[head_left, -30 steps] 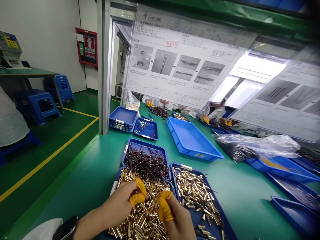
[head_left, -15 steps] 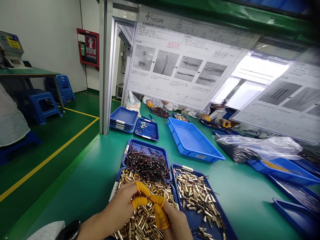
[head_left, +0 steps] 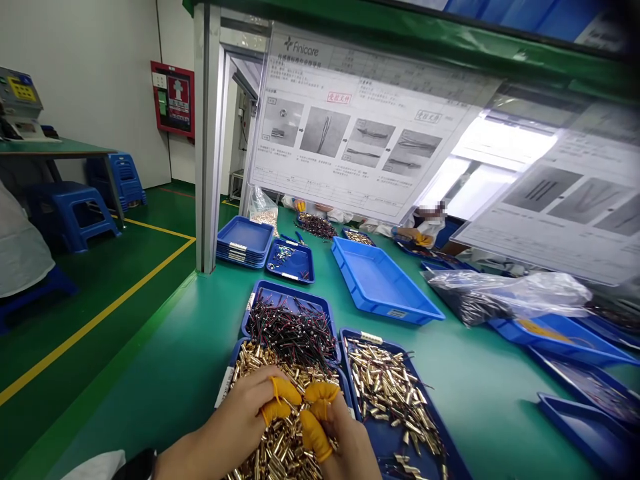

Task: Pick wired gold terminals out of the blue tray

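My left hand (head_left: 250, 407), with yellow finger covers, is closed in a pinch above a blue tray heaped with brass tubes (head_left: 280, 453). Just to its right, my right hand (head_left: 340, 427) is closed too, its covered fingertips very near the left ones. What either hand pinches is too small to make out. Behind them, dark wires with red strands (head_left: 293, 327) fill another blue tray (head_left: 257, 290). Brass tubes with dark wires (head_left: 380, 380) lie in a blue tray (head_left: 430, 393) to the right of my hands.
A light blue bin (head_left: 385, 280) stands beyond the trays. Stacked blue trays (head_left: 245, 237) stand at the back left by a metal post (head_left: 206, 147). A plastic bag of dark parts (head_left: 470, 300) lies to the right. Instruction sheets (head_left: 350, 127) hang overhead. Co-workers' gloved hands (head_left: 423, 238) show at the far side.
My fingertips have moved slightly apart, and my right hand's fingers have shifted. The view has moved a little. A co-worker's hands at the far side have come closer together.
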A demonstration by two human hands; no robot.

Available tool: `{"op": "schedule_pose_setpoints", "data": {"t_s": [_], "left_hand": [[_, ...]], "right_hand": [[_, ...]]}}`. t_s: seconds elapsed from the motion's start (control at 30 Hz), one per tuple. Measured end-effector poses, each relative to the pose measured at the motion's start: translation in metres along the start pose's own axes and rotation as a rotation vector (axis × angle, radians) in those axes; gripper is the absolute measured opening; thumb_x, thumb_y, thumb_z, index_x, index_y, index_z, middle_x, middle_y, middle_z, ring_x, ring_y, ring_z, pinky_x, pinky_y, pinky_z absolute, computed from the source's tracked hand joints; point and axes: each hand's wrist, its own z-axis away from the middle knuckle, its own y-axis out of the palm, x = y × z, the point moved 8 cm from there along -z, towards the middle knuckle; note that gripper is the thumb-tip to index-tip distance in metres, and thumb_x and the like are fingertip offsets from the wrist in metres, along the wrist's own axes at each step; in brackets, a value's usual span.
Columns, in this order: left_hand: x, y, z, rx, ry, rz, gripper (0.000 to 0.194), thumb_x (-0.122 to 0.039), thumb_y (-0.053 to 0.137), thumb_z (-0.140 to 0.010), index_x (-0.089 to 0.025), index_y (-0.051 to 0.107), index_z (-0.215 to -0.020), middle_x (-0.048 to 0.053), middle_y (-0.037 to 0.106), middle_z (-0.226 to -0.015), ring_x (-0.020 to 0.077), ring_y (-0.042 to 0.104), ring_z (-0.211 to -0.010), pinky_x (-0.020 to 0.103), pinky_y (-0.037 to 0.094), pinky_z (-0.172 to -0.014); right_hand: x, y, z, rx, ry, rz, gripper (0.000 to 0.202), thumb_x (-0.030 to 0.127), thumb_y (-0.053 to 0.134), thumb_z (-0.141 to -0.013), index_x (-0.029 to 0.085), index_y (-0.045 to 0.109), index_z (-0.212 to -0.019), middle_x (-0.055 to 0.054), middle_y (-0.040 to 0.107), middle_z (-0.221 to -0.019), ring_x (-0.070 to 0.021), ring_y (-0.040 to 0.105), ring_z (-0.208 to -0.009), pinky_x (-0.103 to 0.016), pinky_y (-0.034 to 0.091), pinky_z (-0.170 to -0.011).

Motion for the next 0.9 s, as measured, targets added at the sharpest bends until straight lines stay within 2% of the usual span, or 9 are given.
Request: {"op": "schedule_pose_setpoints", "data": {"t_s": [0.1,0.2,0.27,0.37,0.47,0.6,0.73,0.83,0.9], "left_hand": [[0.004,0.006,0.004,0.088,-0.076,-0.067,0.023,-0.003,0.045,-0.081,-0.019,0.06,-0.084,0.004,0.064,-0.089,0.0204,0.057,-0.084,0.026,0.042,-0.073],[0.01,0.01,0.009,0.145,-0.167,-0.129,0.022,-0.001,0.047,-0.078,-0.019,0.058,-0.086,0.003,0.063,-0.091,0.02,0.056,-0.085,0.026,0.041,-0.074],[0.01,0.012,0.01,0.17,-0.163,-0.136,0.025,0.002,0.046,-0.076,-0.018,0.056,-0.086,0.003,0.062,-0.092,0.0192,0.055,-0.086,0.025,0.04,-0.074],[0.011,0.011,0.008,0.129,-0.154,-0.143,0.027,0.004,0.043,-0.076,-0.018,0.054,-0.084,0.003,0.06,-0.091,0.0185,0.054,-0.086,0.024,0.04,-0.074],[0.015,0.006,0.006,0.044,-0.184,-0.135,0.026,0.004,0.043,-0.076,-0.019,0.053,-0.083,0.002,0.059,-0.088,0.0174,0.054,-0.083,0.023,0.04,-0.07],[0.013,0.006,0.006,0.038,-0.139,-0.167,0.015,-0.004,0.048,-0.081,-0.019,0.053,-0.081,0.002,0.059,-0.086,0.0184,0.054,-0.082,0.025,0.04,-0.071],[0.007,0.009,0.007,0.099,-0.091,-0.237,0.023,0.002,0.044,-0.076,-0.019,0.051,-0.076,0.003,0.06,-0.083,0.0189,0.055,-0.081,0.025,0.04,-0.07],[-0.003,0.008,0.007,0.122,-0.033,-0.259,0.025,0.004,0.041,-0.073,-0.019,0.05,-0.074,0.002,0.061,-0.081,0.0173,0.056,-0.076,0.023,0.041,-0.067],[-0.008,0.009,0.008,0.129,0.015,-0.262,0.022,0.0,0.042,-0.077,-0.02,0.05,-0.074,0.002,0.061,-0.079,0.0168,0.056,-0.075,0.022,0.041,-0.068]], "right_hand": [[-0.006,0.001,0.001,-0.029,0.025,-0.108,0.008,0.03,0.045,-0.084,0.022,0.045,-0.081,0.005,0.051,-0.055,-0.0136,0.05,-0.049,-0.021,0.035,-0.045],[-0.013,0.006,0.003,-0.019,0.096,-0.272,0.021,0.041,0.051,-0.083,0.022,0.046,-0.074,0.007,0.044,-0.052,-0.0103,0.041,-0.042,-0.018,0.03,-0.037],[-0.014,0.012,0.004,0.04,0.151,-0.437,0.031,0.052,0.053,-0.08,0.022,0.048,-0.076,0.006,0.048,-0.056,-0.0087,0.042,-0.04,-0.018,0.033,-0.036],[-0.009,0.013,0.002,0.079,0.202,-0.672,0.038,0.058,0.053,-0.077,0.021,0.052,-0.087,0.005,0.055,-0.059,-0.0101,0.051,-0.044,-0.022,0.044,-0.047],[-0.002,0.008,-0.002,0.089,0.19,-0.729,0.032,0.052,0.055,-0.08,0.02,0.054,-0.083,0.004,0.059,-0.055,-0.0117,0.057,-0.05,-0.024,0.046,-0.058],[-0.01,0.007,-0.003,0.057,0.178,-0.566,0.031,0.048,0.064,-0.074,0.018,0.056,-0.069,0.003,0.057,-0.056,-0.0103,0.055,-0.046,-0.021,0.044,-0.048],[-0.02,0.011,0.0,0.008,0.229,-0.442,0.03,0.044,0.07,-0.069,0.018,0.055,-0.066,0.003,0.058,-0.054,-0.0101,0.055,-0.04,-0.019,0.041,-0.04],[-0.018,0.023,-0.002,0.092,0.279,-0.586,0.03,0.038,0.077,-0.062,0.019,0.055,-0.064,0.004,0.058,-0.053,-0.0096,0.053,-0.042,-0.017,0.039,-0.039],[-0.018,0.031,-0.005,0.147,0.31,-0.745,0.038,0.031,0.085,-0.048,0.019,0.052,-0.06,0.006,0.056,-0.05,-0.0094,0.053,-0.045,-0.017,0.04,-0.042]]}}
